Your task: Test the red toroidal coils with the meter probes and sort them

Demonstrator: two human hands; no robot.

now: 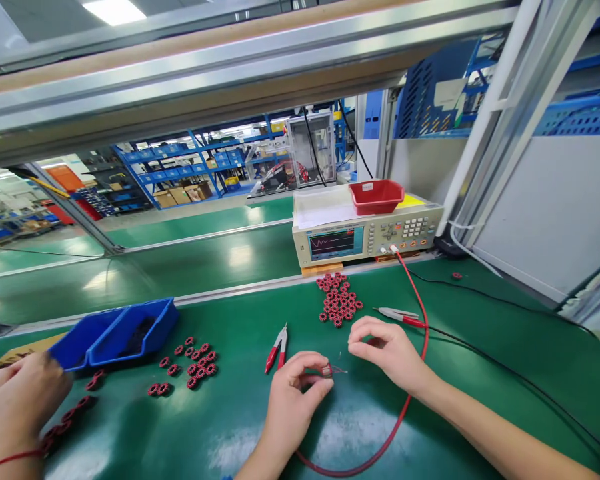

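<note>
My left hand (297, 390) pinches a small red wound coil core (327, 370) between thumb and fingertips. Thin wire leads stick out of it to the right. My right hand (387, 350) is just right of those leads, thumb and index fingertip brought together; anything between them is too small to make out. A red-handled test clip (279, 350) lies on the green bench behind my left hand. Behind my right wrist lies a second red-handled clip (403, 316). A cluster of red-and-black coil cores (339, 300) sits beyond both hands.
A bench meter (367, 233) with a lit screen stands at the back, a red tray (377, 197) on top. From it a red cable (423, 300) loops round my right arm. At left are blue bins (130, 333), more cores (200, 367) and another person's hand (23, 403).
</note>
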